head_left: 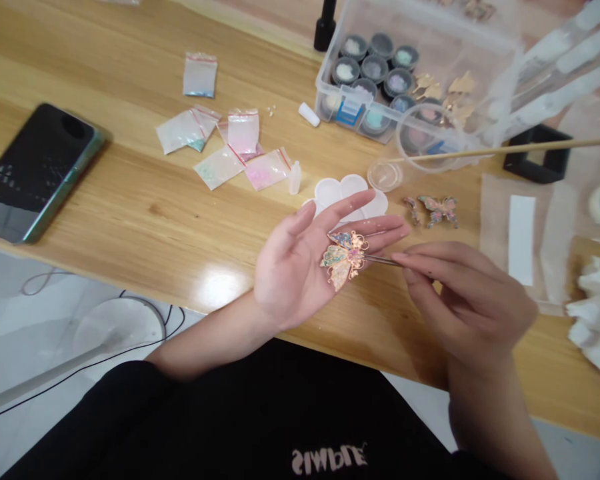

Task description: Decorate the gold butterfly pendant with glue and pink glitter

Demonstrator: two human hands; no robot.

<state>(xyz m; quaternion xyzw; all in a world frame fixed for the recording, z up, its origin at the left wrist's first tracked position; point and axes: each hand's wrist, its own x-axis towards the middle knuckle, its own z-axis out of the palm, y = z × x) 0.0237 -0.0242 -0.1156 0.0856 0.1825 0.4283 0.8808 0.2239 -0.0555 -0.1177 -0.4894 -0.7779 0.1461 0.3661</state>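
Observation:
My left hand (300,267) is palm up above the table edge, its fingers stretched out. On its palm and finger bases lies a gold-framed butterfly ornament (336,259) with blue, green and pale glittery wing cells. My right hand (473,293) pinches thin metal tweezers (383,260), whose tip meets the ornament's right side; whether it grips or only touches, I cannot tell. Small specks cling to my left fingertips. Beyond those fingers is a white petal-shaped palette (340,193), partly covered by them. A second coloured butterfly ornament (439,211) rests on the table, with a smaller piece (411,211) beside it.
A clear plastic box (325,90) holds several small pots and gold blanks. A wooden stick (545,147) crosses near a clear cup (410,130). Small zip bags (220,167), a small bottle (295,178) and a phone (35,173) lie leftward. Crumpled tissue (597,320) sits right.

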